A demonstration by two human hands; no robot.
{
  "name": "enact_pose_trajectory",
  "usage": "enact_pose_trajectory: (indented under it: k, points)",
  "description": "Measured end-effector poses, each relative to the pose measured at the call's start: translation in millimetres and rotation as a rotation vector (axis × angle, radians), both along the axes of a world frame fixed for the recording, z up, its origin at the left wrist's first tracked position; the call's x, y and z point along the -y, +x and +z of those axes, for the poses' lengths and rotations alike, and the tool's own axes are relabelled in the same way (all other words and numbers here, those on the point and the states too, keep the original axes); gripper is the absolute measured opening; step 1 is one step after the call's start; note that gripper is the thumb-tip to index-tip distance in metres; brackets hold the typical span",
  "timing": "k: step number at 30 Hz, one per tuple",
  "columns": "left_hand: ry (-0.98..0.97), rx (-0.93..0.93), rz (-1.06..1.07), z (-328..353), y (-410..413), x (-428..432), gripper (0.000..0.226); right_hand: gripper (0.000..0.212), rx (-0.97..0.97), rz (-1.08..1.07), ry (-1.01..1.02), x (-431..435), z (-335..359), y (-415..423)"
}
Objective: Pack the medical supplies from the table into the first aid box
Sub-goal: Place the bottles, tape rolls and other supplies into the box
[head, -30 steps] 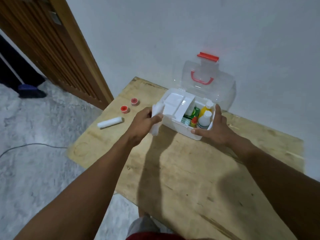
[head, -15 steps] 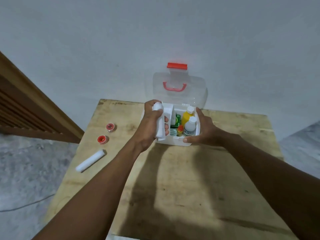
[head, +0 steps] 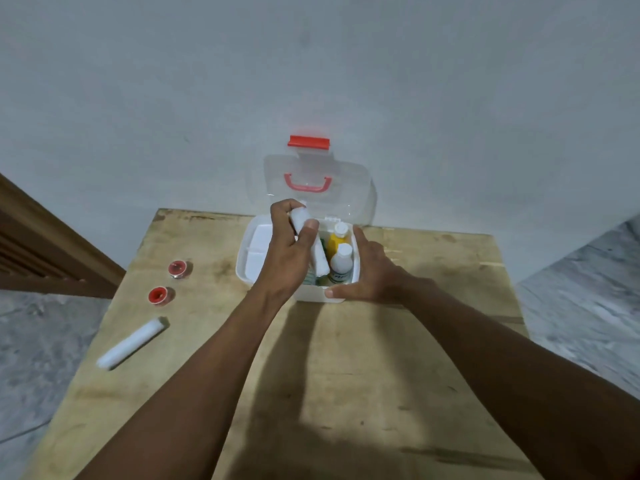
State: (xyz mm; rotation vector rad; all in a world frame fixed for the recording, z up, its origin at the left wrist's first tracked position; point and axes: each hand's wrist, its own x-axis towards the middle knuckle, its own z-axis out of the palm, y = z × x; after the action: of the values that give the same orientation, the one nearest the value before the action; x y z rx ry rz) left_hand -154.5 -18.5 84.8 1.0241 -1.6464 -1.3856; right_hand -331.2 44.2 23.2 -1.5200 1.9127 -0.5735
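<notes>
The white first aid box (head: 246, 268) stands at the table's far edge, its clear lid (head: 353, 199) with a red handle up against the wall. Inside it stand a yellow bottle (head: 337, 237) and a white bottle (head: 341, 261). My left hand (head: 289, 254) is over the box's middle, closed around a white bandage roll (head: 320, 256) that points down into the box. My right hand (head: 369, 271) grips the box's right front corner. On the table's left lie a second white roll (head: 133, 342) and two small red-capped rolls (head: 178, 269) (head: 158, 295).
The wooden table (head: 346, 375) butts against a pale wall. A wooden door frame (head: 45, 244) stands at the left. Grey floor shows on both sides of the table.
My left hand has carried the white roll from the box's left edge to over its middle and tilted it down. The view has swung to face the box squarely.
</notes>
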Motion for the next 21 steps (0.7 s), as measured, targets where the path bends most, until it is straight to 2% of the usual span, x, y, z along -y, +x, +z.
enact_pose_trajectory:
  k: [3,6,10,13,16,19,21]
  points:
    - [0.015,-0.015,0.092,-10,-6,-7,0.039,0.141,-0.041,-0.002,0.055,-2,0,-2]
    - [0.045,0.072,0.194,-15,-10,-16,0.058,0.149,-0.063,0.004,0.112,-4,-6,-4]
    - [0.086,0.162,0.378,-14,-19,-19,0.048,0.15,-0.077,0.013,0.139,-4,-9,-4]
    - [0.092,0.219,0.439,-10,-28,-21,0.044,0.147,-0.086,0.008,0.156,-6,-5,-2]
    - [0.047,0.308,0.421,-7,-33,-22,0.046,0.146,-0.095,0.015,0.188,-8,1,-1]
    - [0.05,0.293,0.356,-8,-29,-20,0.053,0.145,-0.1,0.019,0.196,-9,6,0]
    - [0.052,0.276,0.274,-9,-23,-16,0.045,0.145,-0.092,0.021,0.199,-9,7,0]
